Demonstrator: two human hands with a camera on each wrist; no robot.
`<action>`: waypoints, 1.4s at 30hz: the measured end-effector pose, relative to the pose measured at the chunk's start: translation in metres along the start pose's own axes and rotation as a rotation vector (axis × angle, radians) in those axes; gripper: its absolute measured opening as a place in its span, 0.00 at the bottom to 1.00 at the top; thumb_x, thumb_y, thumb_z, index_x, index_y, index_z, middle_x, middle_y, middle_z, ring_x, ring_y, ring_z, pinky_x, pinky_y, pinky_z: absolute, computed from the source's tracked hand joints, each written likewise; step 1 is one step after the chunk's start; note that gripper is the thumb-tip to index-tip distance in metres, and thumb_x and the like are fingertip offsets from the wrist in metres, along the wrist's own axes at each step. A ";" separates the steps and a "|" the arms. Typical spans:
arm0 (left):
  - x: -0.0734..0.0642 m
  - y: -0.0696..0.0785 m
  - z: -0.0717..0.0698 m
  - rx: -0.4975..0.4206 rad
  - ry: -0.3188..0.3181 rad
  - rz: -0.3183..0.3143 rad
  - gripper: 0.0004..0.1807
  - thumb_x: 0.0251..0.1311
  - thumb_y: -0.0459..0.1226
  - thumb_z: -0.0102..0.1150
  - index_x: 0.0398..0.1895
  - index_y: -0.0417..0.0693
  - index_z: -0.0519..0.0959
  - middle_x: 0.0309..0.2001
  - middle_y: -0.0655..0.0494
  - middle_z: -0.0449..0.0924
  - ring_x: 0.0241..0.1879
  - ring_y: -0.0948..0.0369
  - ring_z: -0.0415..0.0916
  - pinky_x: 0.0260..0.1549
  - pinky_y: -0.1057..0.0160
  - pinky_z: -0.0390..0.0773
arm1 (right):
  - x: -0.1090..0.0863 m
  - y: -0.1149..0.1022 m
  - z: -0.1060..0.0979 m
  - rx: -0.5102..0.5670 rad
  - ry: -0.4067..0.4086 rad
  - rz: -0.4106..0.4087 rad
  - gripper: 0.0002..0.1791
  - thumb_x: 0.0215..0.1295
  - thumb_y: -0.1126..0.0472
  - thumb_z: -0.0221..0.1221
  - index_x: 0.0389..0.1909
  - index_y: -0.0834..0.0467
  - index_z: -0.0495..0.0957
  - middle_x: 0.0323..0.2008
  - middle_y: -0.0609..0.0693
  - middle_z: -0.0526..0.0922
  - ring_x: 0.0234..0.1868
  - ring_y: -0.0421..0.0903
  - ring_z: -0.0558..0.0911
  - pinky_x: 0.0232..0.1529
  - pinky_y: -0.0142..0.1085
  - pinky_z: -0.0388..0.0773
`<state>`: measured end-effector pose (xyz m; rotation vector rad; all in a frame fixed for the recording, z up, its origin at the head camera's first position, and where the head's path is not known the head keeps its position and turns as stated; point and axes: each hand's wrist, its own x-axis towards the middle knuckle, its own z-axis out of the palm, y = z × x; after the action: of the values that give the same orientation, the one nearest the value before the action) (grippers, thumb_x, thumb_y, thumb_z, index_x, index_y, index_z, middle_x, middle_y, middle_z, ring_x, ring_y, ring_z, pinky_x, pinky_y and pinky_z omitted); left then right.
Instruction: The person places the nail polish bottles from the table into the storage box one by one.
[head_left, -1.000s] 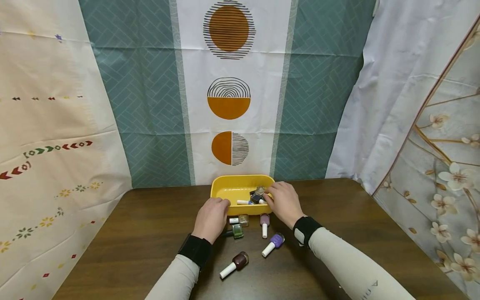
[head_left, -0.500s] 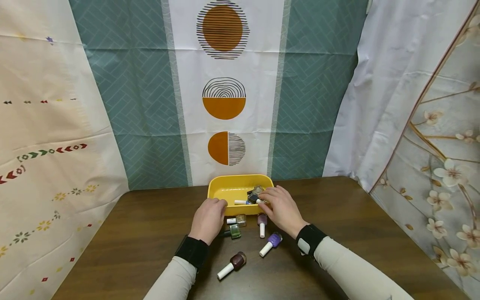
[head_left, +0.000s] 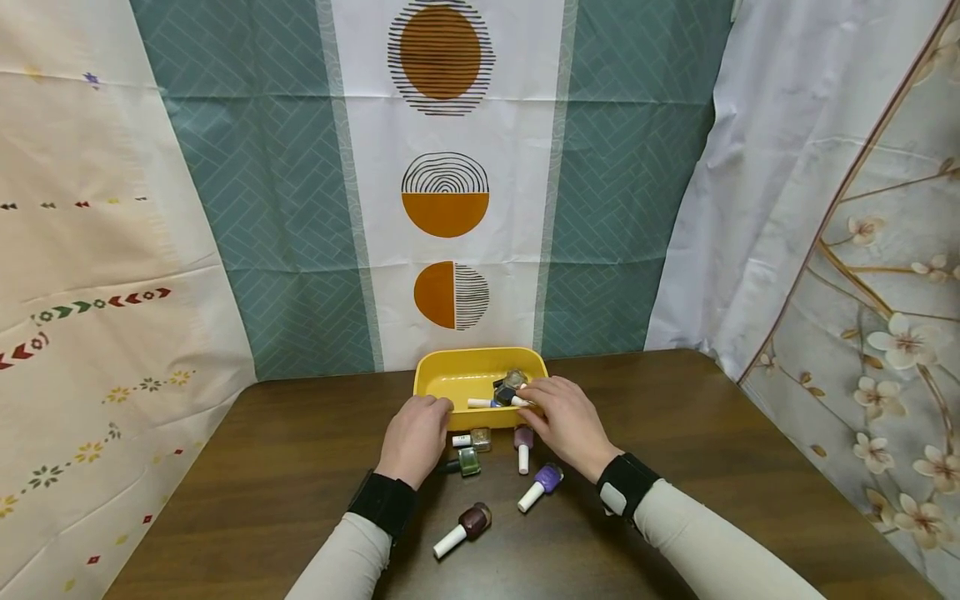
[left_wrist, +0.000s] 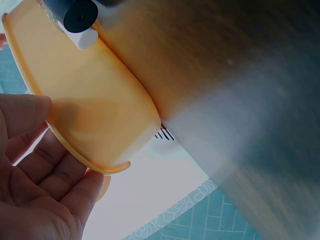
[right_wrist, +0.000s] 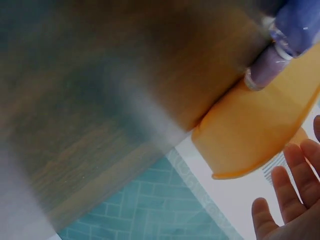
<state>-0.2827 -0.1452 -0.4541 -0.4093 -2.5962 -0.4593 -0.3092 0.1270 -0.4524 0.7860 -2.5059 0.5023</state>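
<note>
A yellow plastic bin (head_left: 442, 360) stands at the table's back edge with several small nail polish bottles inside, bunched towards its right. My left hand (head_left: 415, 442) grips its front left rim, thumb on one side and fingers on the other, as the left wrist view shows. My right hand (head_left: 567, 421) reaches over the front right rim, its fingertips by a white-capped nail polish bottle (head_left: 519, 402). Whether the thumb and forefinger pinch that bottle is hidden; the other fingers are loosely extended in the right wrist view.
In front of the bin on the brown table (head_left: 285, 467) lie a gold nail polish bottle (head_left: 481, 440), a green one (head_left: 468, 462), a mauve one (head_left: 523, 437), a purple one (head_left: 549, 477) and a dark maroon one (head_left: 475, 521). Patterned cloths (head_left: 300, 208) hang behind.
The view has shifted slightly. My right fingers have moved a little left and down, closer to the white-capped bottle. My left hand stays on the bin's rim; the table bottles lie as before.
</note>
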 end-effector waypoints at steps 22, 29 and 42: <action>0.000 -0.004 0.001 0.000 0.007 0.009 0.05 0.70 0.32 0.75 0.45 0.42 0.90 0.36 0.50 0.86 0.39 0.51 0.80 0.49 0.49 0.87 | -0.050 -0.007 -0.035 0.111 -0.209 -0.147 0.27 0.69 0.49 0.77 0.67 0.50 0.87 0.60 0.41 0.87 0.65 0.45 0.82 0.70 0.52 0.78; -0.001 -0.005 0.002 -0.002 0.015 0.011 0.05 0.70 0.32 0.75 0.45 0.42 0.90 0.36 0.50 0.85 0.39 0.51 0.80 0.49 0.49 0.87 | -0.059 -0.003 -0.039 0.125 -0.256 -0.191 0.31 0.68 0.47 0.77 0.69 0.52 0.85 0.65 0.43 0.85 0.68 0.46 0.81 0.70 0.52 0.78; 0.000 -0.001 0.002 -0.002 0.007 0.006 0.05 0.70 0.32 0.75 0.45 0.43 0.90 0.35 0.51 0.85 0.38 0.52 0.79 0.48 0.50 0.87 | -0.071 0.003 -0.038 0.121 -0.356 -0.215 0.34 0.67 0.47 0.78 0.71 0.54 0.83 0.70 0.48 0.84 0.71 0.49 0.80 0.72 0.54 0.76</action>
<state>-0.2834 -0.1455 -0.4558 -0.4155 -2.5870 -0.4599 -0.2473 0.1775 -0.4590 1.2730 -2.6813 0.4758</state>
